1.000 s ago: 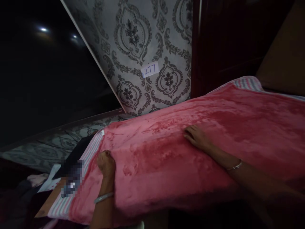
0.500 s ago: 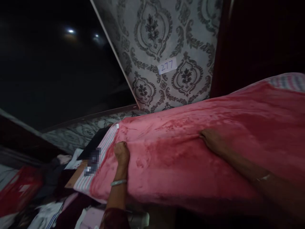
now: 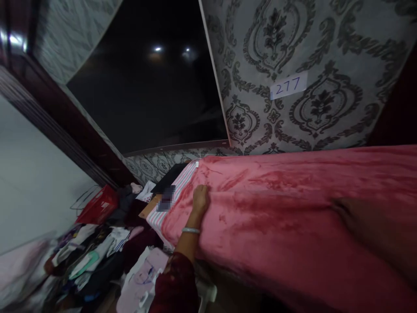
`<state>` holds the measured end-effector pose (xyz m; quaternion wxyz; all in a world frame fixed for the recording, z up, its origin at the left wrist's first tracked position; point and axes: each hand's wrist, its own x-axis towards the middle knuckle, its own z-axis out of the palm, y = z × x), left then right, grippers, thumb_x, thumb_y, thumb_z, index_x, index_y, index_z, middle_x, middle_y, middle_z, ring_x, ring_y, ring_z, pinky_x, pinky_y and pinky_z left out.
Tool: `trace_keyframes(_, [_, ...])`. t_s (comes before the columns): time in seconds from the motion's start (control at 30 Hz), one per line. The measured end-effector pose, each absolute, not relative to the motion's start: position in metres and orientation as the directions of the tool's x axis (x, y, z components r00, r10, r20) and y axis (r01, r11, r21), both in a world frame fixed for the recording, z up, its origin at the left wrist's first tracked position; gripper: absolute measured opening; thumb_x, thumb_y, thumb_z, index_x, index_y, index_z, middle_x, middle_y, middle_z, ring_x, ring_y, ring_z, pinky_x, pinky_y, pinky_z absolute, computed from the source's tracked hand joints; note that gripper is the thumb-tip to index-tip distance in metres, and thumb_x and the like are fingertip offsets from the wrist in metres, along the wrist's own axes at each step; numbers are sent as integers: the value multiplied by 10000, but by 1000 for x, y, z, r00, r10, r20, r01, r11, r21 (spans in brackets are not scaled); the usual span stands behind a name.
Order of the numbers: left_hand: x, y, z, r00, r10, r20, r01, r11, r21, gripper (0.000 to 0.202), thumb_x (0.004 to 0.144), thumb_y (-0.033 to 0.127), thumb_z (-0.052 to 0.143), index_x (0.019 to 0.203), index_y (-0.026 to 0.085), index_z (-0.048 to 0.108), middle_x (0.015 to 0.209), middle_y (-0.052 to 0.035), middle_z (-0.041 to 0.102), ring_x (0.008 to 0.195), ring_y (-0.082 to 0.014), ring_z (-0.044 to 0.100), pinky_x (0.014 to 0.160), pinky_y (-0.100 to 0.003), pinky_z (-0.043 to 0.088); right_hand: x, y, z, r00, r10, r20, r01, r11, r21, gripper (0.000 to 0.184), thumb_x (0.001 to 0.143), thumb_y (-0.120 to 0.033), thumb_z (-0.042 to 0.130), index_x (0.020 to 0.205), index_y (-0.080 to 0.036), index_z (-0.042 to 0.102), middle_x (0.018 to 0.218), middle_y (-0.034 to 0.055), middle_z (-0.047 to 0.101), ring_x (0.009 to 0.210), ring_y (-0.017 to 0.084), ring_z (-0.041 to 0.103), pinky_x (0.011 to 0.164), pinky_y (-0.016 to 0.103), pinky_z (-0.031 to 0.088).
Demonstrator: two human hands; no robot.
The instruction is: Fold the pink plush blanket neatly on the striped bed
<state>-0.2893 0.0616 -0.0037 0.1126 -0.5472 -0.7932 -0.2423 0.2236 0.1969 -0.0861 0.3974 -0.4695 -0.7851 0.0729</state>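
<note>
A pink plush blanket [image 3: 260, 208] with a striped border lies spread over a long surface along the wall. Near its left end, my left hand [image 3: 200, 198] is closed in a fist on the cloth; a pale bangle circles that wrist. Farther right, my right hand [image 3: 348, 213] pinches the same blanket, its fingers dark and partly blurred. A straight crease runs in the fabric from one hand to the other. Beside the striped edge sits a pixelated item [image 3: 166, 199] that I cannot make out.
A large dark television [image 3: 156, 87] hangs on the patterned wall, with a paper label [image 3: 288, 85] reading 277 to its right. Clothes [image 3: 97, 256] are heaped at the lower left, near a red bag [image 3: 99, 205]. A black flat object [image 3: 172, 176] lies behind the blanket's left end.
My view has swung left, so more of the television and the clothes heap shows. Both hands keep their hold; the blanket's raised far right part now lies lower and flatter.
</note>
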Motion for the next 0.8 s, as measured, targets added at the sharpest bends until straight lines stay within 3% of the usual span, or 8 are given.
trace_keyframes(0.2, [-345,47,21,-640,639,426,766,491,415,209,878,173,504,1025,150,650,1039,-197,680,1121,-336,595,930,-447,440,221,195,-82,-259,798,544,716,536,-447,289,850,-434,462,883,-244,678,956,166,738,893,336,700,857,502,570])
trace_keyframes(0.33, [-369,47,23,-720,598,351,675,490,551,185,800,163,613,983,167,641,759,-69,650,821,-251,651,756,-345,472,222,194,-80,-278,788,550,741,540,-400,411,855,-483,403,888,-200,699,930,142,750,864,331,710,854,502,586])
trace_keyframes(0.43, [-379,48,23,-743,574,343,627,421,655,223,844,186,532,1044,183,632,651,24,568,614,-160,576,629,-264,453,222,194,-78,-279,773,569,743,549,-382,423,860,-483,399,895,-194,706,940,137,755,874,328,714,867,501,589])
trace_keyframes(0.5, [-383,48,23,-753,554,356,606,372,704,253,878,214,461,1063,184,632,654,37,558,574,-133,539,592,-239,448,222,193,-77,-277,771,573,740,552,-385,410,861,-477,401,890,-200,703,942,132,757,879,328,716,865,503,592])
trace_keyframes(0.63, [-390,50,24,-740,567,362,607,331,722,230,840,188,469,947,169,671,712,-8,629,622,-141,574,612,-248,480,222,191,-75,-267,771,578,740,548,-390,404,864,-472,400,886,-196,695,928,139,754,862,333,716,839,518,599])
trace_keyframes(0.8, [-389,48,33,-635,659,403,725,329,605,261,820,164,510,967,182,725,916,-87,700,893,-213,651,819,-338,531,221,187,-70,-279,773,569,743,549,-382,382,877,-480,403,870,-213,677,906,122,750,836,324,713,806,506,604])
